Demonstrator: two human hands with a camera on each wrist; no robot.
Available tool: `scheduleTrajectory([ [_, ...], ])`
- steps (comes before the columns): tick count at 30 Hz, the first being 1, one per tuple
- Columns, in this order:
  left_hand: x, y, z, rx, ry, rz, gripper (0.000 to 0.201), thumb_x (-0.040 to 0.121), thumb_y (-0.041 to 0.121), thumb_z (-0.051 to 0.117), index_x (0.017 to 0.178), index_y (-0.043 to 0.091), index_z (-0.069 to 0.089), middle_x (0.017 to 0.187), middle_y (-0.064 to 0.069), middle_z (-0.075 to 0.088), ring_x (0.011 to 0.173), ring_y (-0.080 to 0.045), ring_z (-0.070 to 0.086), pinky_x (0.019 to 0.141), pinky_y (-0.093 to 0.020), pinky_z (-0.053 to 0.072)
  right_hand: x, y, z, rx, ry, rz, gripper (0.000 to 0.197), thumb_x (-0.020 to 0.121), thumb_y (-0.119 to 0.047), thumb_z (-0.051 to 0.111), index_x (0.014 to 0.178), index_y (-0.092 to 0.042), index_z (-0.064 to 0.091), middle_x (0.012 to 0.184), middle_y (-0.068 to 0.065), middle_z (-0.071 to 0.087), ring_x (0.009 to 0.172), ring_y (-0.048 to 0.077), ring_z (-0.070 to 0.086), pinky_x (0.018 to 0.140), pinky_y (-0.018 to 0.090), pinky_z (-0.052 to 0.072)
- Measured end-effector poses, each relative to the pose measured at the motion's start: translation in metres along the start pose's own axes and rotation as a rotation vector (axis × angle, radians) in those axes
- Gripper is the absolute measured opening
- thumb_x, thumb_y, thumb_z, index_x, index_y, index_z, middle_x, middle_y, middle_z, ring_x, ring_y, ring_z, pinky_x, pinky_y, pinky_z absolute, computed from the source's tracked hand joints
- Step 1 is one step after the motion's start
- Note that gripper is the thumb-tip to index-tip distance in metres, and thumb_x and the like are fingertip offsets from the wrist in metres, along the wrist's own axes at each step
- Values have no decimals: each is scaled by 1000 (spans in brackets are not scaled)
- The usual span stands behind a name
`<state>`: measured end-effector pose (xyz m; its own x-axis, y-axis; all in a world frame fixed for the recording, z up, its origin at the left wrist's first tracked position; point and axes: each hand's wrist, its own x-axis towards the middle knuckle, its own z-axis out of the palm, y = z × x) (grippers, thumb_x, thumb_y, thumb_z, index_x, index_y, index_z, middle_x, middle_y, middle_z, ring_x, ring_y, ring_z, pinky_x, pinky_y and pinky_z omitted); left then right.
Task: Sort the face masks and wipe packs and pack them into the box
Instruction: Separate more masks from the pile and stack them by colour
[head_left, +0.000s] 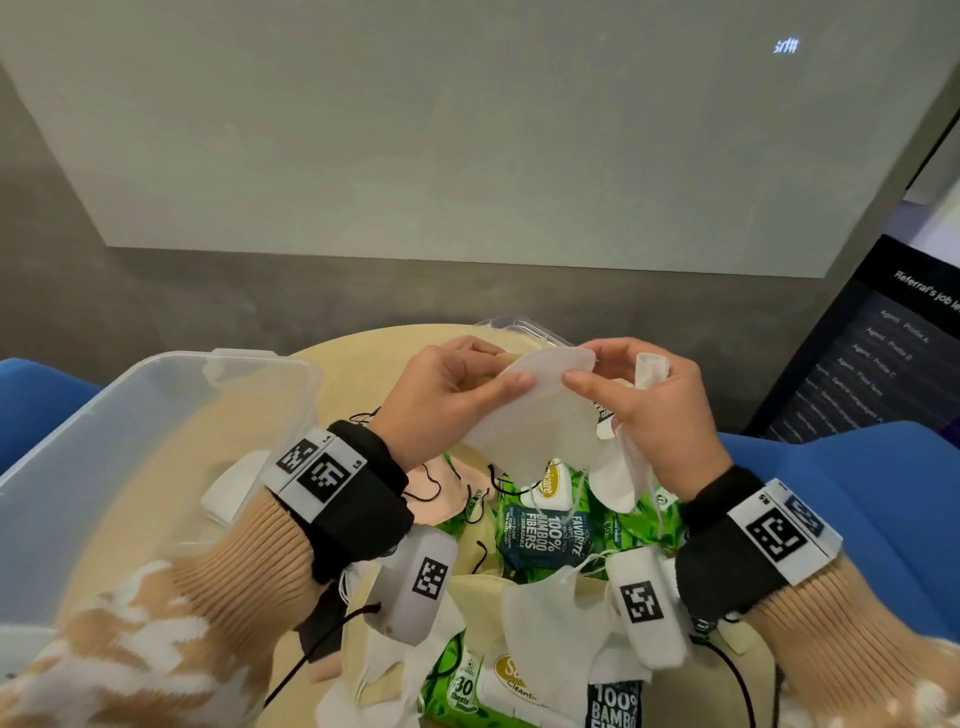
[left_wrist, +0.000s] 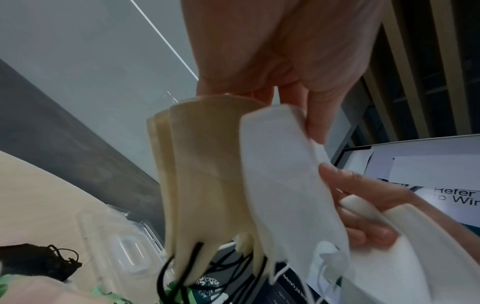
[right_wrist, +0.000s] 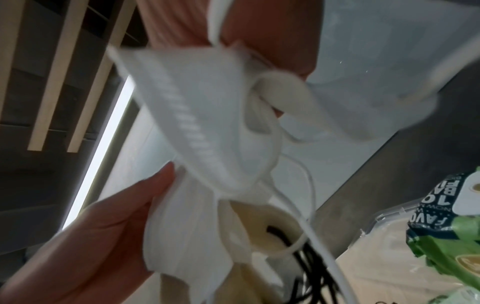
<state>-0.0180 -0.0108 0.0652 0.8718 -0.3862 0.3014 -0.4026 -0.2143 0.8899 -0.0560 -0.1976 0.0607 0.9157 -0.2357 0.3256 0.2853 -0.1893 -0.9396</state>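
- My left hand (head_left: 447, 395) and right hand (head_left: 649, 410) both pinch a white face mask (head_left: 540, 415), raised above the round table (head_left: 363, 364).
- My left also grips cream masks (left_wrist: 205, 174).
- Green wipe packs (head_left: 550, 525) lie mid-table; the clear box (head_left: 156, 415) sits at its left edge.

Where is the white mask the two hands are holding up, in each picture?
Head: the white mask is at centre, pinched between the left hand and right hand.
Left wrist: right of centre, beside cream masks.
Right wrist: probably the blurred one at the upper right.
Shared landmark: the green wipe pack.
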Motion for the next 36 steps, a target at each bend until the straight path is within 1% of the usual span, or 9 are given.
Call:
scheduleTrajectory([
  [3,1,3,-10,-38,114,-6,16,70,36,76,80,23,75,93,2,62,84,-3,57,74,-22,47,8,8,-13,-7,94,-3,21,75,-3,76,82,-22,73,76,-7,72,72,5,65,65,16,51],
  [7,6,7,-31,-95,221,3,13,63,31,76,64,23,65,68,11,61,62,-4,54,53,-18,46,19,23,-29,-90,205,62,14,77,-4,74,86,-15,74,77,-7,69,67,1,61,65,16,49],
  [10,9,11,-39,-120,196,54,17,63,26,74,64,21,57,59,12,56,57,-7,48,50,-17,42,23,33,-33,-135,248,108,19,77,-7,75,76,-25,69,78,-5,68,74,10,62,73,28,50],
  [14,7,19,-36,-267,42,108,21,69,10,71,75,16,51,66,9,57,61,-9,49,55,-19,46,25,38,-31,-145,257,160,16,76,-14,78,73,-27,68,76,-6,67,74,10,62,73,28,47],
  [18,2,23,-20,-385,-143,76,29,70,3,69,85,14,48,70,6,64,63,-14,57,61,-24,50,19,28,-20,-131,163,175,12,78,-21,76,73,-23,66,71,-8,63,67,9,56,64,29,45],
  [23,0,16,3,-276,-99,79,33,67,12,75,87,18,49,86,-3,63,85,-15,60,75,-29,50,5,-1,-3,-30,-54,129,6,86,-13,67,82,-13,63,53,-14,59,43,-1,50,43,13,39],
  [27,2,13,7,-277,-22,99,39,63,27,78,88,20,50,80,13,64,94,-20,60,80,-38,52,-2,-14,3,32,-137,114,9,88,-6,62,82,-12,60,43,-12,53,36,0,45,39,14,35],
  [32,3,12,10,-291,11,88,34,67,14,77,86,17,50,66,10,53,66,-14,49,62,-29,43,-4,-17,7,57,-148,123,8,88,-15,62,80,-15,63,39,-10,47,32,4,35,37,19,32],
  [36,3,9,10,-254,57,102,33,67,10,78,84,19,52,80,6,54,66,-9,50,64,-23,47,-4,-16,10,168,-202,177,27,83,-40,54,85,-15,64,41,-6,50,31,8,40,40,20,39],
])
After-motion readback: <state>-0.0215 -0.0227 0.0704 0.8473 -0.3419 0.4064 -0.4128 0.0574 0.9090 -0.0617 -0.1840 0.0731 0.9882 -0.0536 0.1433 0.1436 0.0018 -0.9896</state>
